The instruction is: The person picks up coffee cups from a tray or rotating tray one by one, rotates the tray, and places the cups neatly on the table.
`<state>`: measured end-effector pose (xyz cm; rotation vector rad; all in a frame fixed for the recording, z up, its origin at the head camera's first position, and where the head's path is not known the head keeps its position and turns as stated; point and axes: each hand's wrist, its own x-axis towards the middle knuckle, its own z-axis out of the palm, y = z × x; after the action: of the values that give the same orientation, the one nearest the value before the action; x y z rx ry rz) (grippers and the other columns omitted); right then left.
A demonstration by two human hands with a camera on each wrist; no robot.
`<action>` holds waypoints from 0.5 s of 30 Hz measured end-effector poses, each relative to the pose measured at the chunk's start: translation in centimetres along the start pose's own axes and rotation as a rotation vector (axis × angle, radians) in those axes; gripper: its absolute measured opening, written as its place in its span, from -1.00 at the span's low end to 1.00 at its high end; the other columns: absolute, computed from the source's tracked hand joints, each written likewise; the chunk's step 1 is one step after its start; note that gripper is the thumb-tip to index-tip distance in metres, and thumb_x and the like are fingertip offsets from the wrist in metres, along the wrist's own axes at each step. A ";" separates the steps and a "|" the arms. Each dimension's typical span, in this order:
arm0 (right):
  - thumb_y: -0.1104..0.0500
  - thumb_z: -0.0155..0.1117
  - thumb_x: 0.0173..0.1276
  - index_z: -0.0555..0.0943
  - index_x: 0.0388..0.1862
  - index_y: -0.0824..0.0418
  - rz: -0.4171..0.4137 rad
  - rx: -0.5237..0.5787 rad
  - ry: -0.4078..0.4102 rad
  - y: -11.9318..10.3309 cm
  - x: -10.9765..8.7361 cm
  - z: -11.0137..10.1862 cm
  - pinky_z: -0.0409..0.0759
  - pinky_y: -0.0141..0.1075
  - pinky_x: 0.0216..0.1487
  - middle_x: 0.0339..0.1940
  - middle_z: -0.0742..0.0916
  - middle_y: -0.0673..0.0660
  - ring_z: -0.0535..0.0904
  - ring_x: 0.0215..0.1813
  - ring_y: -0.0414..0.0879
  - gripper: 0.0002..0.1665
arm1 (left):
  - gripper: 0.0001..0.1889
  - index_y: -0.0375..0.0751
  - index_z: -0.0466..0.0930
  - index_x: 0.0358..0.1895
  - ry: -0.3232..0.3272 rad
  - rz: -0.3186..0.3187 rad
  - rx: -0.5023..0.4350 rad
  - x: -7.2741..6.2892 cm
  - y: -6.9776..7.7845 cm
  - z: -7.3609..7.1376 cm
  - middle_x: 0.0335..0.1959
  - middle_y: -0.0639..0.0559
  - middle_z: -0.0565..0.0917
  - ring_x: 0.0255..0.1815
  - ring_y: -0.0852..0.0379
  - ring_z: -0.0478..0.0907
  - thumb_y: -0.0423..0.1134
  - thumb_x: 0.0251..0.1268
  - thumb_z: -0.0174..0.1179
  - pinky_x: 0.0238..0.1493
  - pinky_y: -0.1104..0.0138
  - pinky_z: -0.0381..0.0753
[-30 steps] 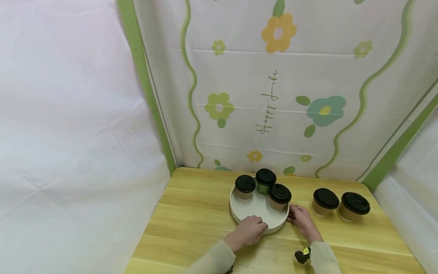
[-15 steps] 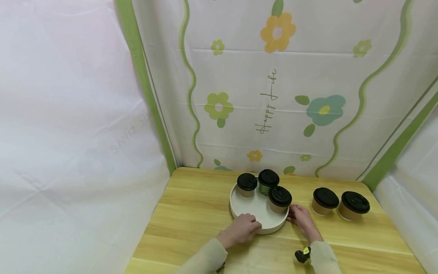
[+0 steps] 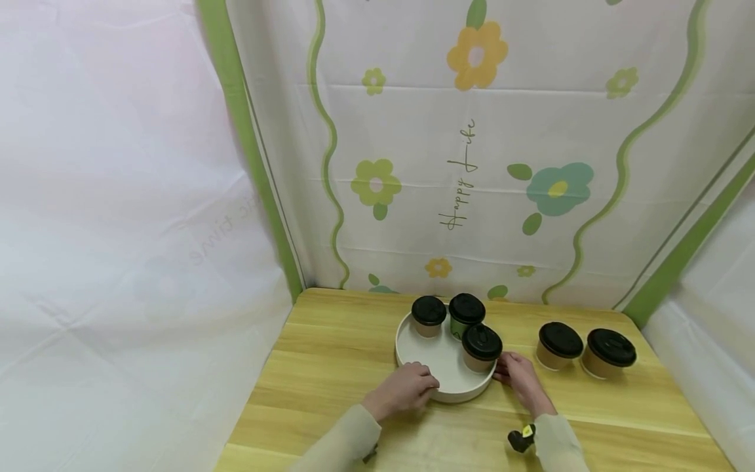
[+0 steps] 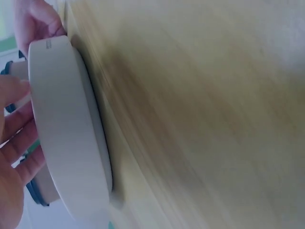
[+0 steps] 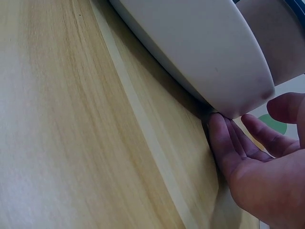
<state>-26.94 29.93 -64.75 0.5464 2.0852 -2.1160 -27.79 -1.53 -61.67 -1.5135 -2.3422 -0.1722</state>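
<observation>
A round white tray (image 3: pixel 454 396) with a low rim sits on the table. It carries a brown paper cup (image 3: pixel 428 311) at the back left, a green cup (image 3: pixel 467 308) at the back and another brown cup (image 3: pixel 482 344) at the right, all with black lids. My left hand (image 3: pixel 401 388) pinches the tray's front rim, thumb outside and fingers inside, as the left wrist view shows. At the tray's right side is my right hand (image 3: pixel 522 380); in the right wrist view its fingertips (image 5: pixel 217 121) touch low on the outer wall, with the fingers fairly straight.
Two more brown cups, a nearer-middle one (image 3: pixel 560 344) and a far-right one (image 3: pixel 609 354), stand with black lids on the wooden table (image 3: pixel 318 367) right of the tray. A floral curtain (image 3: pixel 472 144) hangs behind the table, and white cloth (image 3: pixel 130 262) lines the left side.
The tray has turned clockwise seen from above: the left and back cups moved right, the right cup slightly toward me. My left hand moved left with the front rim; the right hand stayed put.
</observation>
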 end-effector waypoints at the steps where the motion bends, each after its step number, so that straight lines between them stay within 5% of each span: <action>1: 0.08 -0.16 0.59 0.28 0.37 0.49 0.001 0.002 -0.001 0.0 0.0 0.0 0.68 -0.34 -0.07 -0.05 0.67 0.14 0.60 -0.14 -0.20 -0.42 | -0.87 0.11 0.70 -0.14 0.026 -0.007 -0.006 0.0 -0.2 0.0 -0.28 0.27 0.65 -0.25 0.32 0.54 -0.12 0.36 0.18 -0.17 0.51 0.49; 8: 0.08 -0.16 0.59 0.29 0.36 0.48 0.001 -0.001 0.000 0.0 0.1 0.0 0.67 -0.34 -0.07 -0.03 0.66 0.16 0.60 -0.13 -0.19 -0.43 | -0.87 -0.10 0.69 -0.14 0.226 -0.167 -0.171 -0.2 -2.3 -0.5 -0.27 0.17 0.69 -0.23 0.28 0.56 -0.24 0.35 0.19 -0.13 0.52 0.55; 15: 0.11 -0.18 0.57 0.30 0.35 0.50 -0.002 -0.001 0.002 -0.1 0.0 0.1 0.67 -0.35 -0.09 -0.07 0.68 0.14 0.60 -0.14 -0.19 -0.44 | -0.83 -0.18 0.66 -0.09 0.303 -0.414 -0.391 -1.2 -4.0 -1.7 -0.22 0.08 0.67 -0.21 0.25 0.54 -0.26 0.45 0.08 -0.20 0.50 0.58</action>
<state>-26.96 29.82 -64.65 0.5471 2.0891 -2.1163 -30.62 -4.72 -60.12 -1.0285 -2.4244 -0.9387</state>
